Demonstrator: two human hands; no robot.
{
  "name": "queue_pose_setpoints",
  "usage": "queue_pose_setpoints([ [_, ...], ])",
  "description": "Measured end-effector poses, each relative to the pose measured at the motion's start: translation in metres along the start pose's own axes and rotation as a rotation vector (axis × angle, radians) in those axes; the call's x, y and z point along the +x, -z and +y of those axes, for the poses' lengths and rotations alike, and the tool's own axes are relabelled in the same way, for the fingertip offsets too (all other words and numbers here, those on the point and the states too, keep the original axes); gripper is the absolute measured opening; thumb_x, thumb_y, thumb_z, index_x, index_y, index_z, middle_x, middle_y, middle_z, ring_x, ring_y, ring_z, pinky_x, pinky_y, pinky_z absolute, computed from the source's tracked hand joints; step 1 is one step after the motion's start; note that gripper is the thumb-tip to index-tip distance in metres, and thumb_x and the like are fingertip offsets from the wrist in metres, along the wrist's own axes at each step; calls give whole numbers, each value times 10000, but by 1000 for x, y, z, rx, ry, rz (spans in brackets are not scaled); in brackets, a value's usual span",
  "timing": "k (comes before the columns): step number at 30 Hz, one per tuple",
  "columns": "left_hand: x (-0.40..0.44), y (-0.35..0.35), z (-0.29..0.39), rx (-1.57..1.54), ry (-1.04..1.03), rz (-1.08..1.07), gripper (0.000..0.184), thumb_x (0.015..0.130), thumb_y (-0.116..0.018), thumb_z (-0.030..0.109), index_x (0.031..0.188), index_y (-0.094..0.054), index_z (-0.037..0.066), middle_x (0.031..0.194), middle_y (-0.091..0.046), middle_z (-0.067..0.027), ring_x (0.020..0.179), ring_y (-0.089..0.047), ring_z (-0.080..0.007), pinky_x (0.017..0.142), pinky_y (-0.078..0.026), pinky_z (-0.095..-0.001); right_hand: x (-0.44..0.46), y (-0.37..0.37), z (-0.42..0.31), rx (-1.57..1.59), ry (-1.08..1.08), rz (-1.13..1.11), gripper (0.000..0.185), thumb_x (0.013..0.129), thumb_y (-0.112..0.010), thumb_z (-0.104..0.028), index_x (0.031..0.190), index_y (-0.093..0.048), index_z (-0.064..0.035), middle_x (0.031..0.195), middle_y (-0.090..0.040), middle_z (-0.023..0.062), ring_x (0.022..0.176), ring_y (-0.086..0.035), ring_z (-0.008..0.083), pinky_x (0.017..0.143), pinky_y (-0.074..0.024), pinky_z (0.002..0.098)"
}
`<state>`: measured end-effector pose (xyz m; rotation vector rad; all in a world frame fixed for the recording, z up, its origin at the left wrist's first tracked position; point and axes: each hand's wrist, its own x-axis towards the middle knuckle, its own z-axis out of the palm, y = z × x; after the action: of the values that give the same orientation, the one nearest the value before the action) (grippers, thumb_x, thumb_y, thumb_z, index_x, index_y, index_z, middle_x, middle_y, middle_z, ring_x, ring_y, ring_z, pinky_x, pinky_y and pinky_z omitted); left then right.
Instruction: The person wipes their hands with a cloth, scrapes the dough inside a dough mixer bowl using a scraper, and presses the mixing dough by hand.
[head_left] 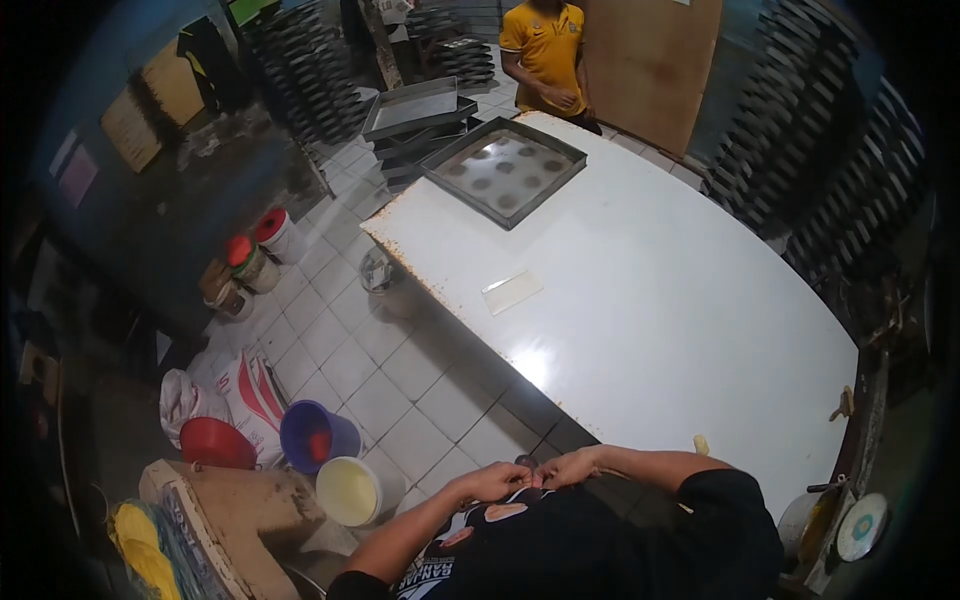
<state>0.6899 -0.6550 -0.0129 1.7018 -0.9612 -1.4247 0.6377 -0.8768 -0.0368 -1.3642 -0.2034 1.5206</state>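
Observation:
My left hand [493, 482] and my right hand [567, 468] are close together at the front of my black shirt [600, 540], near the lower middle of the view. The fingers of both are bent and pressed together around something small and reddish between them, too small to make out. Beside them lies the near edge of the white table [680, 300]. On its far end rests a dark square tray [505, 170] with round marks. A pale flat rectangle [512, 292] lies nearer on the tabletop.
A person in a yellow shirt [545, 50] stands behind the table's far end. Stacked trays [415, 110] stand on the floor beside it. At the lower left are a purple bucket [318, 437], a cream bucket [350, 492], a red basin [217, 443] and a cardboard box [235, 500].

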Motion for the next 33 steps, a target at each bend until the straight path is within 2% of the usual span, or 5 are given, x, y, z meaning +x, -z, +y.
queue_pose_setpoints([
  [12,6,87,-7,62,1,-221,199,923,-559,159,1070,-618,38,893,-609,-28,831,-521,-115,782,-435,-264,11,50,-18,-200,189,504,540,915,-639,-301,1340,-438,-36,989,-646,54,960,-595,151,866,-467,299],
  [18,-56,208,-84,-233,-140,506,313,946,-583,221,1191,-588,26,973,-656,-60,942,-604,-163,860,-472,-294,85,110,-45,-432,88,928,559,893,-610,-426,1273,-515,-27,1106,-642,193,1034,-616,305,882,-483,393],
  [25,-209,250,-349,-635,315,1299,193,896,-597,194,958,-627,13,801,-635,-75,714,-598,-163,616,-470,-303,207,151,62,-228,-448,1010,513,830,-651,-448,1074,-675,3,1048,-675,219,996,-644,332,854,-495,415],
  [28,-289,190,-511,-168,544,1059,213,866,-577,237,801,-613,37,747,-627,-114,676,-618,-263,600,-483,-403,229,154,31,-252,-542,872,476,835,-654,-414,1044,-690,12,988,-688,213,940,-658,317,817,-503,420],
  [33,-362,143,-492,-455,891,980,210,891,-575,225,847,-610,22,774,-626,-104,683,-616,-245,591,-484,-376,272,199,-40,-203,-368,852,474,853,-661,-379,1125,-661,9,926,-690,137,756,-648,232,692,-527,361],
])
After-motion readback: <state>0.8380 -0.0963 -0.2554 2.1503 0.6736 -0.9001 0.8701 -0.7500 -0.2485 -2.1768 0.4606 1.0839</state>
